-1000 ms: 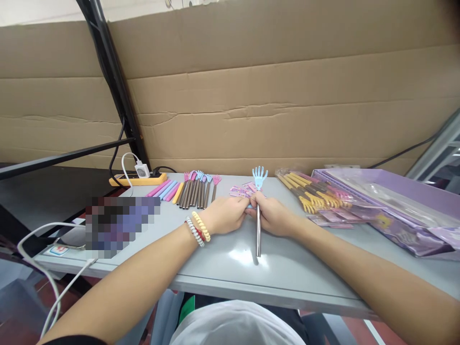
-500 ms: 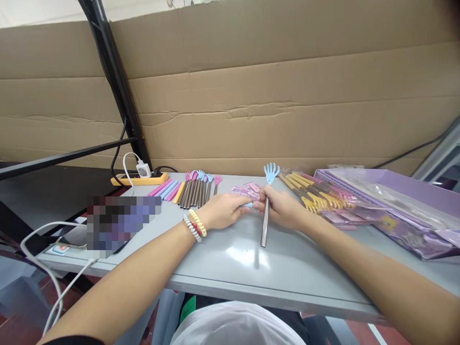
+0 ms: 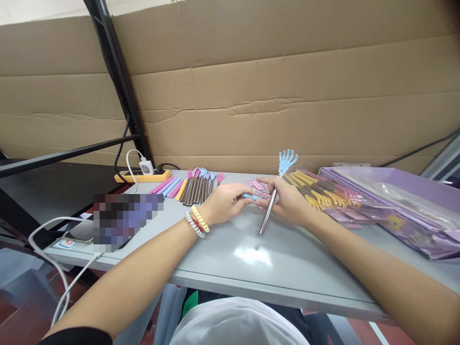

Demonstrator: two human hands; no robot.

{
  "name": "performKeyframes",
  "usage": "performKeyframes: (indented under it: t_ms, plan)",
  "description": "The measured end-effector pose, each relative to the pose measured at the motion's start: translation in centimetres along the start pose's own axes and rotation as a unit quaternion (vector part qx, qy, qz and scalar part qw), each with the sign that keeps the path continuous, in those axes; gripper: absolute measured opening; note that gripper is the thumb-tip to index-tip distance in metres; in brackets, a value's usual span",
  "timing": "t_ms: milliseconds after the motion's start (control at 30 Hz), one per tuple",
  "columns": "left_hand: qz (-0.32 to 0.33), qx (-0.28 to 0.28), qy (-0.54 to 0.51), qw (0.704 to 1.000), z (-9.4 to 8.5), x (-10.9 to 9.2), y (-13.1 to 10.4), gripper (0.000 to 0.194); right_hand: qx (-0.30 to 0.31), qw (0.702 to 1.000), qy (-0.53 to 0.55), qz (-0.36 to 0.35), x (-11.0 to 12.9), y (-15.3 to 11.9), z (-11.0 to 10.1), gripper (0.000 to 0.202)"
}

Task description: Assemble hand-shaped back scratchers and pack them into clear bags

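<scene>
My right hand (image 3: 287, 203) is closed round the dark metal rod of a back scratcher (image 3: 286, 163). Its light-blue hand-shaped head points up and away, and the rod's bare end tilts down toward me. In my left hand (image 3: 223, 202), a short light-blue handle (image 3: 249, 196) is pinched between thumb and fingers, its far end close to my right fingertips. Pink printed cards (image 3: 256, 185) lie just behind both hands, partly covered by them. Left of them, several back scratchers (image 3: 197, 190) with pink, blue and purple heads lie beside loose coloured handles (image 3: 168, 188).
At right, bagged back scratchers with yellow parts (image 3: 318, 189) lie next to a purple box (image 3: 406, 223) holding clear plastic. A yellow power strip (image 3: 142, 177) and white cables are at left, near a blurred-out device (image 3: 125, 220). Cardboard (image 3: 251, 86) stands behind the grey table (image 3: 223, 258).
The back scratcher has tilted, its head moving right and up, its rod end rising left. My left hand has shifted slightly, showing more of the blue handle. The view has moved a little.
</scene>
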State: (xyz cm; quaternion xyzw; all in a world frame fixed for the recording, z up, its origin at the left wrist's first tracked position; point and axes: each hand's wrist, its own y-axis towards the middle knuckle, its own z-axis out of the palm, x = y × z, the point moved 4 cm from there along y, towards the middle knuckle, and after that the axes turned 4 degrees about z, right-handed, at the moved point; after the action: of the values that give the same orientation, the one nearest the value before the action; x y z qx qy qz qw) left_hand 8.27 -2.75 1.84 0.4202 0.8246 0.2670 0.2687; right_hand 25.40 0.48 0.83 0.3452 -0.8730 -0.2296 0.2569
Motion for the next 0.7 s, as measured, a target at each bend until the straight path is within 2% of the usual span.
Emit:
performKeyframes:
  t_ms: [133,233,333,467,567,700]
  plan:
    - [-0.048,0.011,-0.003,0.999,-0.2,0.3,0.0,0.017,0.076,0.997,-0.018,-0.016,0.0,-0.2,0.6,0.019]
    - [-0.072,0.054,0.034,0.995,-0.2,0.8,-0.1,0.016,0.072,0.996,-0.04,-0.035,0.1,-0.3,0.5,0.02]
    - [-0.053,0.106,0.062,0.991,0.4,0.7,-0.1,0.018,0.065,0.996,-0.033,-0.043,0.6,-0.4,0.7,0.02]
    - [-0.017,0.157,0.08,0.984,1.8,-0.3,0.0,0.023,0.079,0.996,0.0,-0.048,1.4,-0.5,1.3,0.02]
    - [-0.057,0.182,0.119,0.975,2.2,-0.5,0.0,0.024,0.1,0.995,0.022,-0.01,0.9,-0.2,1.5,0.024]
    - [-0.139,0.18,0.138,0.964,1.5,0.6,-0.1,0.043,0.082,0.991,0.059,0.092,-1.8,0.3,0.2,0.039]
